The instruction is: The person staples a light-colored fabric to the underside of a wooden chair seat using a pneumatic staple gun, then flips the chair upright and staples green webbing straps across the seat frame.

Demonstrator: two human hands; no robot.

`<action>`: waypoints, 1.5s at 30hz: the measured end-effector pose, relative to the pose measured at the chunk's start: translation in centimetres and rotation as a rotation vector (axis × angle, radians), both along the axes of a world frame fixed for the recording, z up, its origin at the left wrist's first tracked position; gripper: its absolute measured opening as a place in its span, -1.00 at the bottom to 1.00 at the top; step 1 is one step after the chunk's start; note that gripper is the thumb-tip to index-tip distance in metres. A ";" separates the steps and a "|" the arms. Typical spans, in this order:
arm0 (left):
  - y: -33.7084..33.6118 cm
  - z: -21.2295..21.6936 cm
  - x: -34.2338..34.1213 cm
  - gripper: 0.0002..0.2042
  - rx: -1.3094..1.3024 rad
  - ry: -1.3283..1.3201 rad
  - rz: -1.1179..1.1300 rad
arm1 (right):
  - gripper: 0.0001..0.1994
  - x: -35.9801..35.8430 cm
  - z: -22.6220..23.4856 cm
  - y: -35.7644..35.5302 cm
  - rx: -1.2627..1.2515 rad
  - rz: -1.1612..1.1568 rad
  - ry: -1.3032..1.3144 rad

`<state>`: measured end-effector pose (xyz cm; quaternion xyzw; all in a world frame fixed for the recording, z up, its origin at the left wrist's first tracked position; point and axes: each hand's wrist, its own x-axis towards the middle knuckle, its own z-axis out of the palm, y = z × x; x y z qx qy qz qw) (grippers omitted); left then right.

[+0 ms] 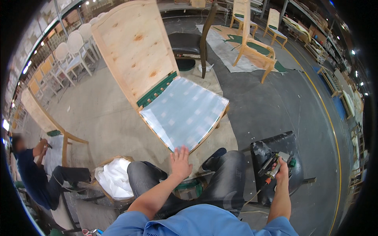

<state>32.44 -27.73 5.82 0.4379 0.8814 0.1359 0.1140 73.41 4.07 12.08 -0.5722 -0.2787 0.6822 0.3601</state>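
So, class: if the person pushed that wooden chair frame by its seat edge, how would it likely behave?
The chair frame would probably stay stiff, as its back is a solid wood panel. It might tip backward, since the back stands tall. The pale sheet on its seat looks thin, so it may slide or wrinkle under the left hand.

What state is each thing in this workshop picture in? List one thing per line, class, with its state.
Chair frame: upright, bare wood back.
Seat cover: pale sheet spread flat over the seat.
Left hand: open, flat on the seat's near edge.
Right hand: closed round a staple gun.
Box: open, holding white cloth.
Black stool: scuffed, unoccupied.
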 end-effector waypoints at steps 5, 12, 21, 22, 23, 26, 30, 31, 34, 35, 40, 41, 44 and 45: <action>-1.4 0.1 4.1 -0.31 -0.212 -0.002 -0.301 | -0.71 1.5 -2.8 0.4 -0.042 -0.026 0.004; -5.1 3.9 3.7 -0.46 0.033 -0.101 -0.245 | -0.68 3.7 -1.6 0.6 0.116 -0.157 -0.299; -13.8 15.5 -8.1 -0.53 0.220 0.089 0.122 | -0.42 -13.6 1.3 -5.3 0.389 0.163 -0.076; -12.0 17.5 -10.0 -0.53 0.295 0.120 0.094 | -0.39 -15.4 0.5 -5.2 0.373 0.251 0.188; -11.1 20.3 -11.7 -0.53 0.339 0.165 0.092 | -0.31 -19.0 -0.2 -6.3 0.267 0.330 0.177; -5.5 29.4 -17.2 -0.49 0.448 0.417 0.004 | -0.08 -27.6 -2.2 -6.2 -0.032 0.342 0.019; 1.6 40.8 -27.0 -0.48 0.441 0.735 -0.008 | 0.00 -34.7 -5.0 -7.0 -0.286 0.195 0.015; 3.8 43.2 -30.5 -0.49 0.461 0.746 -0.013 | -0.02 -35.2 -6.3 -6.6 -0.309 0.181 -0.005; 8.2 48.2 -42.9 -0.51 0.420 0.992 0.112 | -0.17 -37.5 -8.6 -5.8 -0.322 0.164 0.096; 8.6 51.5 -46.6 -0.50 0.401 1.016 0.116 | -0.22 -39.0 -8.8 -6.4 -0.335 0.182 0.186; 17.3 54.5 -60.4 -0.25 0.264 0.319 0.261 | -0.32 -41.1 -7.7 -3.0 -0.520 -0.127 0.249; 19.7 53.7 -61.7 -0.25 0.162 0.308 0.275 | -0.31 -40.6 -8.1 -2.1 -0.511 -0.176 0.279; 21.2 53.1 -62.2 -0.23 0.026 0.371 0.352 | -0.22 -42.6 -7.7 -0.2 -0.559 -0.188 0.370; 19.4 52.5 -62.0 -0.21 0.063 0.416 0.391 | -0.21 -43.8 -7.2 -0.2 -0.614 -0.156 0.380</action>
